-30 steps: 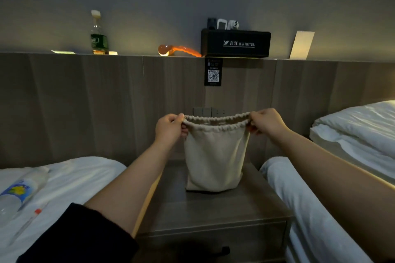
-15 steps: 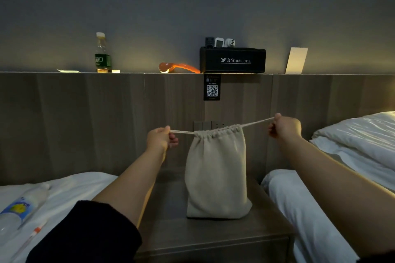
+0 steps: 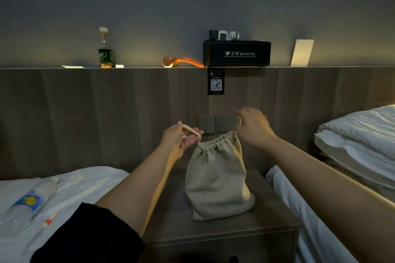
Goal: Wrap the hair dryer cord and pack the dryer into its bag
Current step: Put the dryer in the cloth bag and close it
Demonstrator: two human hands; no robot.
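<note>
since half a second ago both hands are sitting closer to the bag [image 3: 215,179], and the cords that were stretched out tight on either side are no longer taut. the left hand [image 3: 179,141] is now resting just left of the gathered neck, its grip loosely curled around a slack loop of drawstring [image 3: 191,130] that is running across its fingers and down into the puckered top. the right hand [image 3: 253,127] is hovering over the right end of the neck with its fingers spread and relaxed; whether it is touching the cord there cannot be told, since the hand is covering that spot.

the bag is standing upright near the middle of the desk [image 3: 267,215], its mouth cinched shut and its body bulging; the hair dryer itself is not showing. the desk is sitting between two beds, with a white bed [image 3: 85,183] along its left edge carrying a plastic water bottle [image 3: 30,203] and a pen, and another white bed [image 3: 352,134] beyond its right edge.

behind the desk's far edge the wooden headboard panel is holding a switch plate [image 3: 215,123], and the ledge above is carrying a green-labelled bottle [image 3: 106,51], an orange object [image 3: 181,62] and a black hotel box [image 3: 237,53]
</note>
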